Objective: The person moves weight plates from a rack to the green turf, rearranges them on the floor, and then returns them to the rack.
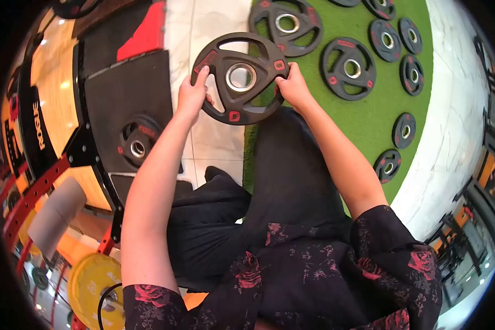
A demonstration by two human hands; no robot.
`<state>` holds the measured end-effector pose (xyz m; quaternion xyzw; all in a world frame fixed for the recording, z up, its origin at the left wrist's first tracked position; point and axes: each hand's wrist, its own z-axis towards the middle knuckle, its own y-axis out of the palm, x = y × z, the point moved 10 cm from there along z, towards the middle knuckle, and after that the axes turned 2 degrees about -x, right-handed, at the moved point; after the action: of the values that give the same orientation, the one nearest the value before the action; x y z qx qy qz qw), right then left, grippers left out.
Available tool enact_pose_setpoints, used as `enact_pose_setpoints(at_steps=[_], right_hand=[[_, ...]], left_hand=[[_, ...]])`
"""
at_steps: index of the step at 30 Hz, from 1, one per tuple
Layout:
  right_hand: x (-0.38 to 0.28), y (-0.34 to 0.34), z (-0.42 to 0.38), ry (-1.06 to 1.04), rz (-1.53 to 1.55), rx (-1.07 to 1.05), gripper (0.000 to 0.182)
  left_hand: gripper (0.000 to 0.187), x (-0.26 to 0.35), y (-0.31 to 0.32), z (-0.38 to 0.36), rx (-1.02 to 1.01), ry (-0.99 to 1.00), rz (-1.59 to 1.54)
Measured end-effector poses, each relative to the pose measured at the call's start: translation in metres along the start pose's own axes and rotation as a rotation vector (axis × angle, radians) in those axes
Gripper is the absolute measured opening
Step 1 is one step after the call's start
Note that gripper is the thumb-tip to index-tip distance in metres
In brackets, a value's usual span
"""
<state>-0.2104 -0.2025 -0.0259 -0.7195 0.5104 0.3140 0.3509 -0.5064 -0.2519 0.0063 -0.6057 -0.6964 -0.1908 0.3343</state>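
Note:
Both my hands grip a black weight plate (241,104) with a steel centre ring, three grip openings and red markings. My left hand (194,96) is closed round its left rim, thumb on the upper face. On the right rim, my right hand (295,88) is closed with the thumb near a red mark. The plate is held up in front of me, over the edge between pale tiles and green turf. Just beyond it, another weight plate (308,38) lies on the turf, partly covered by the held one.
Several more plates, such as a mid-sized plate (335,71) and a small plate (404,131), lie on the green turf (363,124). At left, one plate (127,140) rests on a black mat (115,93). A rack (44,179) and a yellow plate (88,275) stand lower left.

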Motion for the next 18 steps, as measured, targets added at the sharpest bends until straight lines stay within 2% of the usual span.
enact_pose_setpoints(at_steps=[4,11,16,18], right_hand=[[0.016,-0.072,-0.016,0.078,0.111,0.094,0.039],[0.068,-0.187,-0.049,0.118,0.327,0.33,0.04],[0.15,-0.268,-0.109,0.183,0.381,0.517,0.039],[0.187,-0.293,-0.146,0.218,0.394,0.584,0.039]], left_hand=[[0.051,0.025,0.074,-0.001,-0.079,0.042,0.02],[0.05,0.048,0.215,0.004,-0.293,0.086,0.146],[0.046,0.006,0.326,-0.016,-0.521,0.091,0.295],[0.038,-0.021,0.365,-0.03,-0.609,0.125,0.398]])
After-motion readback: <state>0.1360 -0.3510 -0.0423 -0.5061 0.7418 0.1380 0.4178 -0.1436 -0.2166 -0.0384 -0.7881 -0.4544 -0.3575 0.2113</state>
